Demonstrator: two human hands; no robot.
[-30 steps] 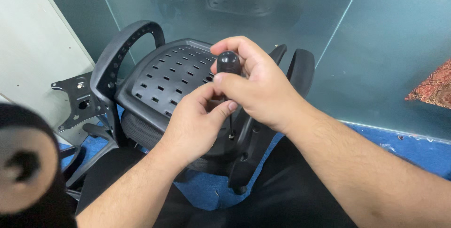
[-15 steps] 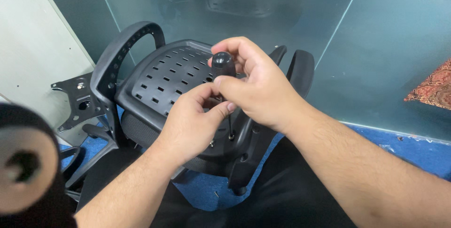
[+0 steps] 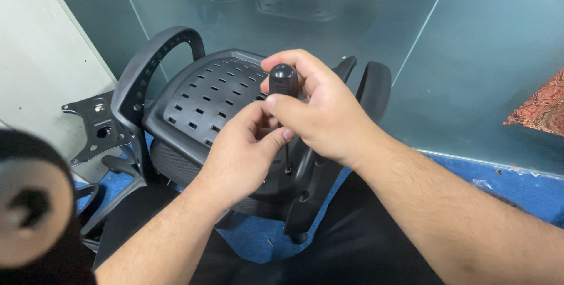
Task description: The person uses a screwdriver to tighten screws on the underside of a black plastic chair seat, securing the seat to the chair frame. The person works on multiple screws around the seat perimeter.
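Centrally in the frame, a screwdriver is being held nearly upright, its black rounded handle at the top and its thin shaft running straight down to a point on the dark underside of a chair seat, just below the middle of the picture. The right hand, entering from the lower right, is being clenched around the handle from the right, with the thumb laid across its front and the fingers curled over the far side. The left hand, entering from the lower left, is being kept lower and just beside the shaft, its fingertips pinched around it under the right hand; the two hands are touching. The long axis is thus being kept vertical, and the tip, below both hands, is being set against the seat next to a black armrest bracket; whether a screw is under it cannot be told. The perforated seat is lying tilted toward the upper left, with a curved armrest to its left and a metal mounting plate at the left edge.
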